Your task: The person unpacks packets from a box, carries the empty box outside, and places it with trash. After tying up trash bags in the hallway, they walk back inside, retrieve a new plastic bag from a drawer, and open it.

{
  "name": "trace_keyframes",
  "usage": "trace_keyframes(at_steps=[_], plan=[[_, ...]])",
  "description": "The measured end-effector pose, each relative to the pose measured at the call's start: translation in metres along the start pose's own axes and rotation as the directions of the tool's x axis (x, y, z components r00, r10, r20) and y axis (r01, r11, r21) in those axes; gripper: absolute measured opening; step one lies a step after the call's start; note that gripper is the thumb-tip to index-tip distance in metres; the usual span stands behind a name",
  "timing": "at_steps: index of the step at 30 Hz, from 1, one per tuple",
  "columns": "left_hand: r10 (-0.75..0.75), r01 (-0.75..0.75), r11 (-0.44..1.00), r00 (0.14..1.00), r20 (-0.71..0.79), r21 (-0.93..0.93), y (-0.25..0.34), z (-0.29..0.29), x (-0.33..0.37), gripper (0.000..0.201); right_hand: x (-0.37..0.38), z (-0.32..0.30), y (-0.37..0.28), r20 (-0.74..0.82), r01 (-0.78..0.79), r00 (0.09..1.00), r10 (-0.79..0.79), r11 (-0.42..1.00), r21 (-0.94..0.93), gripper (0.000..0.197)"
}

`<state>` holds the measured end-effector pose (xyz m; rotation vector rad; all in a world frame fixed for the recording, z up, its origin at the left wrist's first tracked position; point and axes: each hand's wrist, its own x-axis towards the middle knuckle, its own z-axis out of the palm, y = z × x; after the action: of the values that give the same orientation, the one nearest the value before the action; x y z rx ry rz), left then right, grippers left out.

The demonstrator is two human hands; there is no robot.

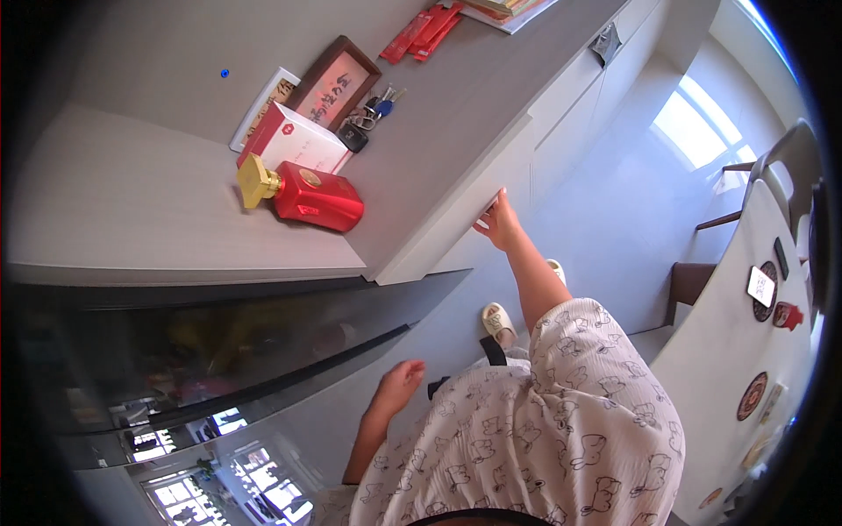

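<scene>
My right hand (pixel 498 223) reaches forward to the white cabinet front (pixel 469 219) just below the countertop edge. Its fingers are spread and touch the front beside a dark gap; some fingertips are hidden there. Lower and to the left, my left hand (pixel 402 386) hangs in the air near the dark glossy appliance front (pixel 263 351). Its fingers are loosely curled together, and nothing shows in them. Left of my right hand, a red bottle (pixel 320 197) with a gold cap lies on the countertop (pixel 430 131) against a red and white box (pixel 298 140).
Behind the bottle are a framed picture (pixel 338 88), a car key (pixel 353 136) with other keys, and red packets (pixel 425 31). At right stands a white table (pixel 702 368) with a phone (pixel 761 287), near chairs (pixel 781 158). My slippered foot (pixel 498 323) is on the floor.
</scene>
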<state>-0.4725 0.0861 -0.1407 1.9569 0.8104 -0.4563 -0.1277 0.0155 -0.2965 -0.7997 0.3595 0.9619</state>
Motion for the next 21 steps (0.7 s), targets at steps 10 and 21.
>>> trace_keyframes(at_steps=[10, 21], plan=[[0.517, -0.517, 0.854, 0.826, -0.224, 0.062, 0.145, -0.013, 0.061, 0.013, -0.127, -0.094, -0.015, 0.149, 0.113, 0.988, -0.033, 0.815, -0.568, 0.070], [0.668, -0.581, 0.559, 0.738, 0.093, 0.591, 0.156, 0.029, 0.121, 0.049, -0.217, -0.094, -0.080, -0.319, 0.042, 0.903, -0.288, 0.797, -0.602, 0.039]])
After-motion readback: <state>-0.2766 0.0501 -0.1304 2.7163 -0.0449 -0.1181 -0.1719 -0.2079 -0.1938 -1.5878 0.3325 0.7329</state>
